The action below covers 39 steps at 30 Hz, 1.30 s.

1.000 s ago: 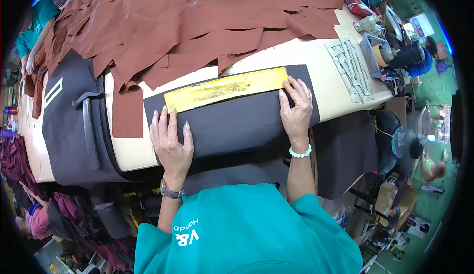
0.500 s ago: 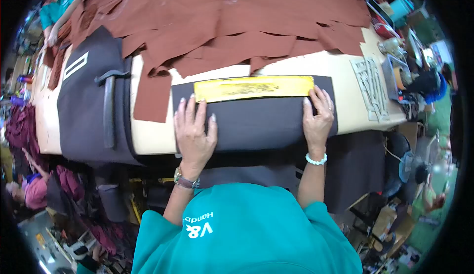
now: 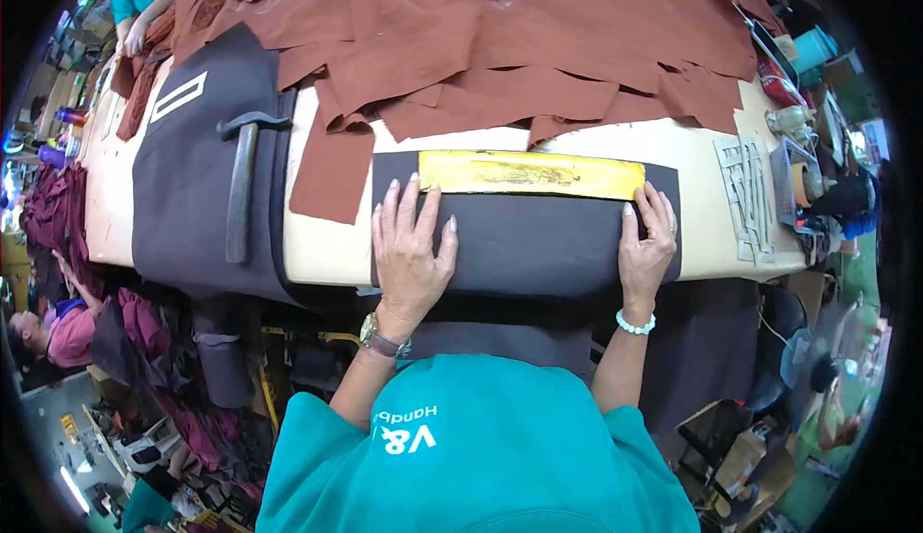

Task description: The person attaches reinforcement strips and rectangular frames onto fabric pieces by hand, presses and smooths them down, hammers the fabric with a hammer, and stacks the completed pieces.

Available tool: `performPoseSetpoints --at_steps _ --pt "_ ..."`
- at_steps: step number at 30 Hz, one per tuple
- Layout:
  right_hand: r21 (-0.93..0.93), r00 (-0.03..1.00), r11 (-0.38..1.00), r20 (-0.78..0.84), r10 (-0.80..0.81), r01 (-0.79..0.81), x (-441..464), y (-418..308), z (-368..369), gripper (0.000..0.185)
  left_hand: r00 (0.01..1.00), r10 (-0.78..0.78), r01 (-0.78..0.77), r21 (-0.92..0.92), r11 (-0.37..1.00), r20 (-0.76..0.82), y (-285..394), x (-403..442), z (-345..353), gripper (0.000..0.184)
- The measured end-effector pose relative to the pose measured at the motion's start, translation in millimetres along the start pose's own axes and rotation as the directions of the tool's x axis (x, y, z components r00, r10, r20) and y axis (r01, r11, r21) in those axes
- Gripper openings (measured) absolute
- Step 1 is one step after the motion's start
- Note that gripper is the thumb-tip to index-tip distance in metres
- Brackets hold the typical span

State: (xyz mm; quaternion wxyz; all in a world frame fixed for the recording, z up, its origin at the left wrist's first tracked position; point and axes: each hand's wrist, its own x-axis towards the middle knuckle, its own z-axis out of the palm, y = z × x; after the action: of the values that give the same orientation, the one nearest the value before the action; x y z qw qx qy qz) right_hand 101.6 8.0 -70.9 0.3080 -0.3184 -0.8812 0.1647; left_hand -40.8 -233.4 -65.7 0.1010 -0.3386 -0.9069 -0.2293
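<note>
The yellow strip (image 3: 531, 173) lies ahead of left hand (image 3: 411, 249) and right hand (image 3: 647, 252); both, loosely spread, touch its ends, grasping nothing.

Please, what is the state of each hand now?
Left hand: open, resting at the left end of the yellow strip.
Right hand: open, resting at the strip's right end.

Beyond the hands (image 3: 411, 259), overlapping flat sheets of reddish-brown material (image 3: 577, 14) spread across the cream-coloured bench (image 3: 704, 211). Left of the hands, a long-handled dark grey hammer (image 3: 242, 187) lies on a charcoal sheet (image 3: 183, 192) draped over the bench's edge. To the hands' right, narrow pale strips (image 3: 746, 201) lie near what looks like a grey plastic basket (image 3: 783, 187).
</note>
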Motion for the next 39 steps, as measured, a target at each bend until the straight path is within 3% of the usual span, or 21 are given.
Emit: performPoseSetpoints --at_steps 23,39 --pt "-0.013 0.996 0.997 -0.030 0.080 -0.080 -3.1 -0.7 0.8 0.031 0.999 0.031 -0.031 0.000 1.000 0.019 -0.5 0.3 2.7 0.042" --pt "-0.081 0.999 0.997 -0.032 0.015 -0.017 -1.3 0.0 0.8 0.031 0.999 0.022 -0.022 0.007 1.000 0.033 1.8 1.2 0.3 0.041"
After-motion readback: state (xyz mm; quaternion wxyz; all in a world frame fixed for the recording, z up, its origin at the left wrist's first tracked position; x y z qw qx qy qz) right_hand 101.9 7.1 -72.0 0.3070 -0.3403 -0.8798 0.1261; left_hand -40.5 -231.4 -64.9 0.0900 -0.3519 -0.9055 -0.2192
